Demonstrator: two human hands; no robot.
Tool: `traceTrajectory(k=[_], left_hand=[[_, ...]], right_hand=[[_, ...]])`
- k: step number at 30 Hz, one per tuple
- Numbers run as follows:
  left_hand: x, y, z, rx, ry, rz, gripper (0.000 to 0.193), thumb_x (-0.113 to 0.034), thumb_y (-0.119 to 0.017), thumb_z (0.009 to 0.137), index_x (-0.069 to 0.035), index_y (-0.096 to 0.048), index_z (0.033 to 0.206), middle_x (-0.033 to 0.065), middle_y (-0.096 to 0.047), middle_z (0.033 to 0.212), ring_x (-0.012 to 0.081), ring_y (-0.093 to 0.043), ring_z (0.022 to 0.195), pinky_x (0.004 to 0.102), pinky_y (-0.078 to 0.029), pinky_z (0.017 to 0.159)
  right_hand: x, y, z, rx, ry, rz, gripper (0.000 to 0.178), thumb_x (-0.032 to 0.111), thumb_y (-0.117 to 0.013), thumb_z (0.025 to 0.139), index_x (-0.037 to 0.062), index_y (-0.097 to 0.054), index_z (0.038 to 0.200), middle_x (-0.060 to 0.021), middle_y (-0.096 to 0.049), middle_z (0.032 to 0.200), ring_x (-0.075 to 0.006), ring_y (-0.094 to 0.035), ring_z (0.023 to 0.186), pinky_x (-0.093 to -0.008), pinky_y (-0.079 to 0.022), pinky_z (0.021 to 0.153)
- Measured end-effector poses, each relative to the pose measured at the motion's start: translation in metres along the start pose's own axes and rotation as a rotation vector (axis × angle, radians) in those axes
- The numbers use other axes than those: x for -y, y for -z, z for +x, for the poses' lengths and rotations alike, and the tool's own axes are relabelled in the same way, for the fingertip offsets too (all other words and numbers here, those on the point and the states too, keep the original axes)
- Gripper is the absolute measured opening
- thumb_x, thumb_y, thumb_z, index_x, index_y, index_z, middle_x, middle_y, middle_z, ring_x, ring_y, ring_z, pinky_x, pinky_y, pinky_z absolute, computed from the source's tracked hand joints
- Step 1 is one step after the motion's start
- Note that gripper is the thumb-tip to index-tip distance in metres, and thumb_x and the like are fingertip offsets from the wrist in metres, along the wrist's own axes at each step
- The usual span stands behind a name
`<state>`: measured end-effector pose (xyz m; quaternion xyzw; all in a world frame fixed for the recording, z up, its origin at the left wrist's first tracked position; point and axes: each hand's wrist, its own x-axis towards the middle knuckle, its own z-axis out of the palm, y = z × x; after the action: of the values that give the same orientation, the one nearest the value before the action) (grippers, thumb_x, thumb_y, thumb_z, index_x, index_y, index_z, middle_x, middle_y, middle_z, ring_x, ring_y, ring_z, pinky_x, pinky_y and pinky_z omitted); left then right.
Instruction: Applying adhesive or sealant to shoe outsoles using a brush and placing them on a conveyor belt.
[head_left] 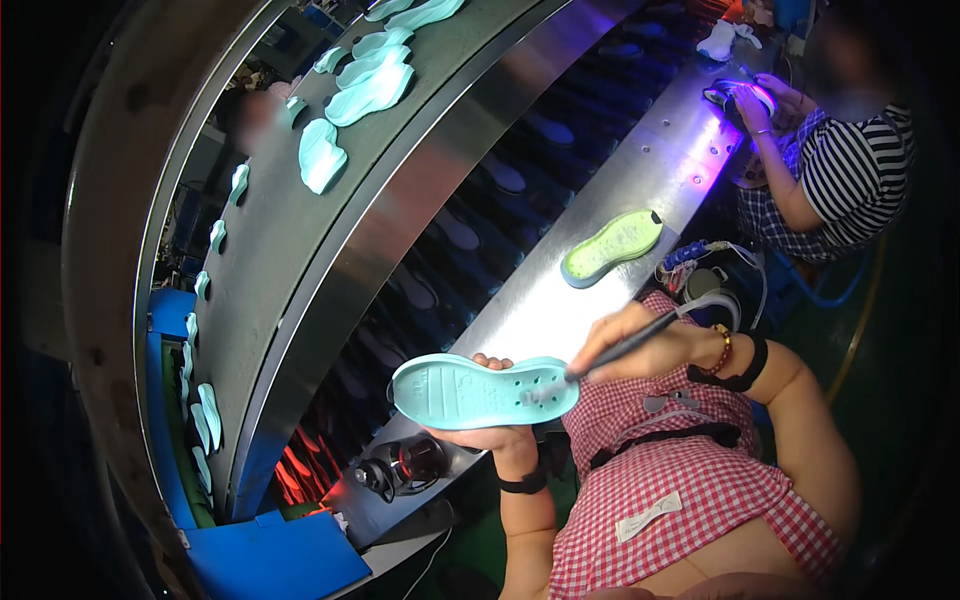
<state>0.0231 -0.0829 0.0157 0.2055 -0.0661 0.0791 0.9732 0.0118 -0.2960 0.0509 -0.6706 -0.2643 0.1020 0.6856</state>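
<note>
Here, at lower centre, the left hand (490, 432) cradles a mint shoe sole (485, 391) while the right hand (640, 345) grips a brush (618, 349); steady, even strokes at its heel seem best.

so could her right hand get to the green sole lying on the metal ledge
Probably yes: the green sole lies bare on the ledge just beyond the right hand, nothing between, though that hand holds a brush.

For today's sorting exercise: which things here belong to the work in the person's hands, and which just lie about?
In hand: mint shoe sole, held by left hand; brush in right hand.

Lying about: green sole on metal bench; soles on conveyor; co-worker's hands.
</note>
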Motion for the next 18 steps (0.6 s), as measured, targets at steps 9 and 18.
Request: traceTrajectory(k=[9,18], left_hand=[[-0.010,-0.019,-0.001,0.070,0.052,0.040,0.083,-0.074,-0.025,0.077,-0.008,-0.042,0.125,0.0206,-0.052,0.107,0.0300,-0.054,0.092,0.0413,-0.044,0.081],[0.011,0.001,-0.017,0.183,0.294,-0.107,0.063,-0.049,-0.039,0.087,-0.006,-0.031,0.132,0.0155,-0.044,0.124,0.0334,-0.051,0.103,0.0514,-0.046,0.080]], right_hand=[[-0.009,-0.003,0.003,0.020,-0.174,0.369,0.019,0.003,-0.063,0.078,-0.0029,-0.061,0.097,-0.0104,-0.064,0.090,-0.0127,-0.062,0.079,-0.0209,-0.050,0.070],[0.023,-0.015,0.003,0.103,-0.098,0.029,0.018,0.003,-0.063,0.076,0.0007,-0.065,0.093,-0.0083,-0.065,0.086,-0.0090,-0.059,0.077,-0.0217,-0.047,0.068]])
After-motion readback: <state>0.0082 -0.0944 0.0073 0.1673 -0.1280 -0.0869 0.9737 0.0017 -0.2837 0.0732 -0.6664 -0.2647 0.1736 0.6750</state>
